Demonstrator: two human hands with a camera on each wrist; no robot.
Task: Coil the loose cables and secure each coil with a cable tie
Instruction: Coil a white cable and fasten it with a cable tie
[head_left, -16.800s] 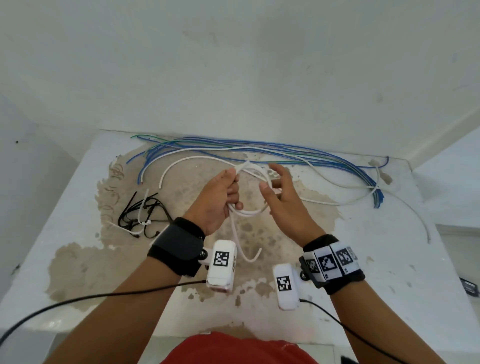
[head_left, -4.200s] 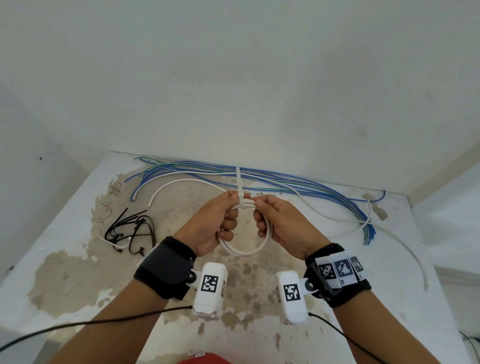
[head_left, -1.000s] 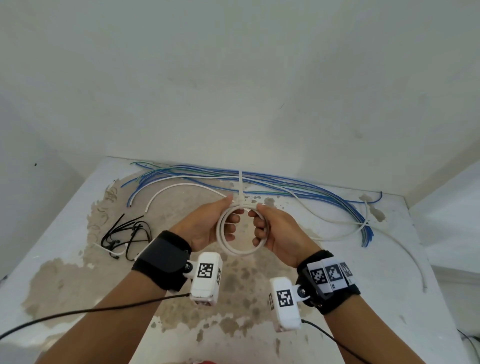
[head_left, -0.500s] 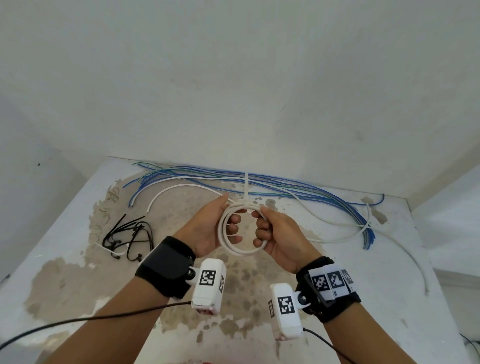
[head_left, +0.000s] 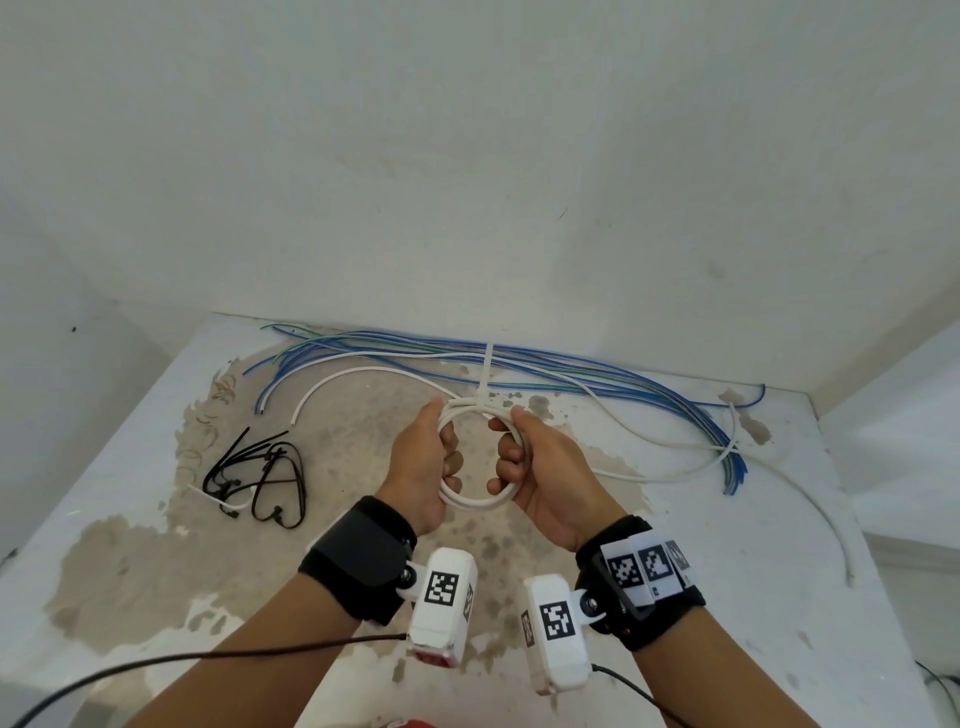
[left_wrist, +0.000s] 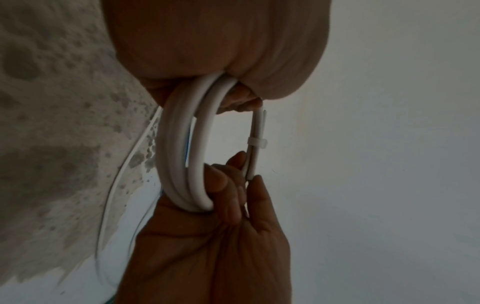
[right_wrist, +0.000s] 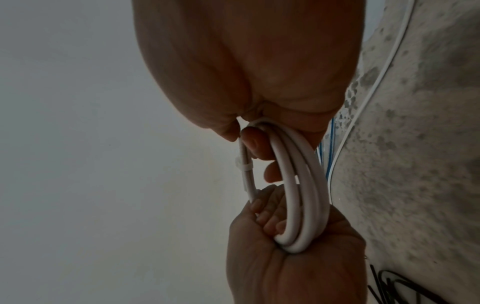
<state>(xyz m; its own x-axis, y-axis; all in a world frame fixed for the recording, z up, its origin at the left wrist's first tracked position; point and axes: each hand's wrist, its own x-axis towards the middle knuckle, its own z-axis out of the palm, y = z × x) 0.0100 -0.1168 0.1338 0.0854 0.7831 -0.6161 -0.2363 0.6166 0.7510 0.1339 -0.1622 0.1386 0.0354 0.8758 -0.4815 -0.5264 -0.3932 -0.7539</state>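
A white cable coil (head_left: 475, 503) of a few turns hangs in the air over the table, held between both hands. My left hand (head_left: 421, 457) grips its left side with fingers curled through the loop. My right hand (head_left: 535, 462) grips the right side the same way. A white cable tie (head_left: 485, 374) wraps the top of the coil, its tail sticking straight up. In the left wrist view the coil (left_wrist: 179, 144) and the tie head (left_wrist: 257, 142) show between the two hands. The right wrist view shows the coil (right_wrist: 298, 185) and the tie (right_wrist: 242, 165) too.
Several loose blue and green cables (head_left: 571, 374) lie along the back wall. A loose white cable (head_left: 363, 371) curves in front of them and another (head_left: 810, 499) trails off at the right. Black cable ties (head_left: 260, 478) lie in a heap at left on the worn table (head_left: 130, 571).
The white cable being wound earlier is now a closed coil with a tie round its top. Over the last second both hands keep their hold and the coil barely shifts.
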